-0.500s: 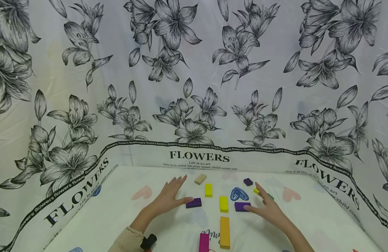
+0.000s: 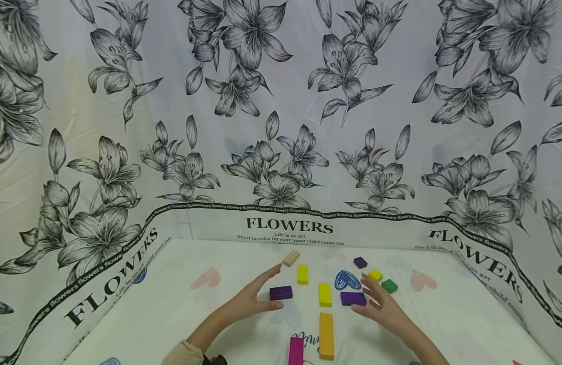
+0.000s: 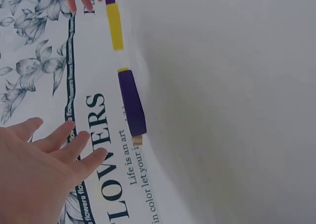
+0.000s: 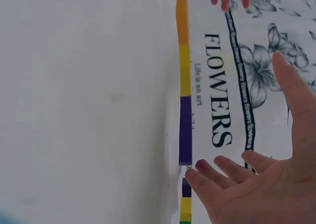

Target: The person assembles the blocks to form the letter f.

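In the head view my left hand (image 2: 250, 302) is held open beside a purple block (image 2: 281, 292), its fingers past the far side and its thumb in front. The left wrist view shows this purple block (image 3: 132, 103) away from the spread fingers (image 3: 69, 147). On the other side my right hand (image 2: 384, 307) is near a second purple block (image 2: 352, 298), the thumb overlapping its front edge in the head view. Its fingers are spread and slightly bent, with nothing held. Between the hands lie two yellow blocks (image 2: 325, 295) and a long orange block (image 2: 326, 335).
A magenta block (image 2: 296, 351) lies at the near edge of the view. Farther back are a striped wooden block (image 2: 291, 258), a small purple block (image 2: 360, 262), a small yellow block (image 2: 375, 275) and a green block (image 2: 389, 286). A flower-printed curtain (image 2: 290, 167) rises behind the white cloth.
Both hands have come slightly nearer and inward. My left thumb has left the left purple block's edge. The small yellow and green blocks, partly covered by my right hand before, now show.
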Demonstrator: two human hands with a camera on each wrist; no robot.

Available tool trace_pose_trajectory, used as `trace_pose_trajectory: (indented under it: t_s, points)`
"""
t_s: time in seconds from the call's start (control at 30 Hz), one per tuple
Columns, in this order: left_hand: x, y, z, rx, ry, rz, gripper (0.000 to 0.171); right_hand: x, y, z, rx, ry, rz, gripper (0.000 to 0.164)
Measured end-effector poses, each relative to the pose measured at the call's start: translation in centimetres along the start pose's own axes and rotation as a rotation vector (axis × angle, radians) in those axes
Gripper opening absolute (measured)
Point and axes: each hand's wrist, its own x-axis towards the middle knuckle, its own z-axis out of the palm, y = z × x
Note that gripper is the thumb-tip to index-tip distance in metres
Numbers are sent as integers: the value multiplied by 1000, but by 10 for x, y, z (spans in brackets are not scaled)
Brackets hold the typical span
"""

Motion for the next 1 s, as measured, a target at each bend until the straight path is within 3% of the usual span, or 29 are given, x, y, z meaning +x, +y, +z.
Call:
trace_pose_trajectory:
  t_s: [0.23,0.43,0.7,1.0]
  points:
    - [-3,2,6,-95,-52,56,87,-3,-2,11,-14,-13,1,94]
    - [-6,1,12,-166,-88,44,89,-8,-8,13,-47,-4,17,95]
    - [-9,2,20,-175,-124,43,87,-9,-9,15,-23,4,8,93]
    - [-13,-1,28,-229,-212,104,86,-12,-14,21,54,-9,25,88]
